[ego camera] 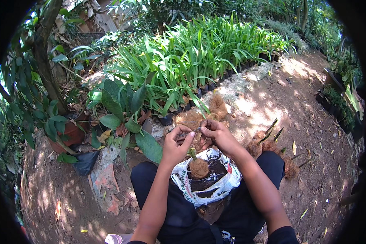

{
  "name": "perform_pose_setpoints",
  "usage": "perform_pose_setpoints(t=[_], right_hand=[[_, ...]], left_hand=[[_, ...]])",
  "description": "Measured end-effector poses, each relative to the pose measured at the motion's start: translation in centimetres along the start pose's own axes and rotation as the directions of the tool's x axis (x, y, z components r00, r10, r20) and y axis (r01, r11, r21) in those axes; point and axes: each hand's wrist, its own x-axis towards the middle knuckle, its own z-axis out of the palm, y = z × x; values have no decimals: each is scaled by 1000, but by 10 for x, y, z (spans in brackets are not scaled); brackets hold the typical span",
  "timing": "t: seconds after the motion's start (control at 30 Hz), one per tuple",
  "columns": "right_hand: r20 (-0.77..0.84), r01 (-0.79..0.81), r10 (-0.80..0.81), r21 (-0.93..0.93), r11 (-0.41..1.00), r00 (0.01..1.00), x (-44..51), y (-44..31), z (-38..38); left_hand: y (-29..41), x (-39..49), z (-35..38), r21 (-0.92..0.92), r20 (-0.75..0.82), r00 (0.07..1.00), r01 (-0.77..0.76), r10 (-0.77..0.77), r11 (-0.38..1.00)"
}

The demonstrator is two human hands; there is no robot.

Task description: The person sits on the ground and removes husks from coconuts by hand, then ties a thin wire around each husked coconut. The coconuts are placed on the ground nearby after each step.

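Observation:
My left hand (178,145) and my right hand (216,135) are raised close together above an opened white plastic sack (183,183). Between their fingertips they pinch something thin and dark, like a wire or string (197,130); its exact kind is too small to tell. Below, a ball wrapped in brown coconut fibre (199,168), with a short green shoot, rests on the dark soil (215,167) inside the sack. Loose coconut fibre (189,118) lies on the ground just beyond my hands, with another clump (218,106) further off.
Several fibre balls with shoots (268,145) sit right of my knee. Rows of green potted plants (183,61) stand ahead. A broad-leaved plant (125,103) and a terracotta pot (70,134) are at left. A pale, round-topped object (113,238) lies at the bottom edge.

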Motion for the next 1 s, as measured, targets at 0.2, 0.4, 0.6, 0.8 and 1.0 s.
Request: perform_pose_setpoints(t=[0.2,0.4,0.6,0.8,1.0], right_hand=[[-44,131,-135,-84,988,990,0,-1,3],[45,356,-435,-654,667,899,-4,-1,7],[209,467,-477,-712,524,854,-11,-2,7],[309,435,-371,-839,326,875,-15,4,15],[330,443,-355,-842,309,875,-14,4,18]], left_hand=[[-1,-1,-10,84,77,997,-16,9,996],[-4,1,-15,74,53,998,-32,28,997],[-5,-2,-18,81,34,999,-40,37,996],[-10,-2,-13,66,-95,994,63,-56,996],[-13,-2,-13,37,-133,990,53,-47,998]])
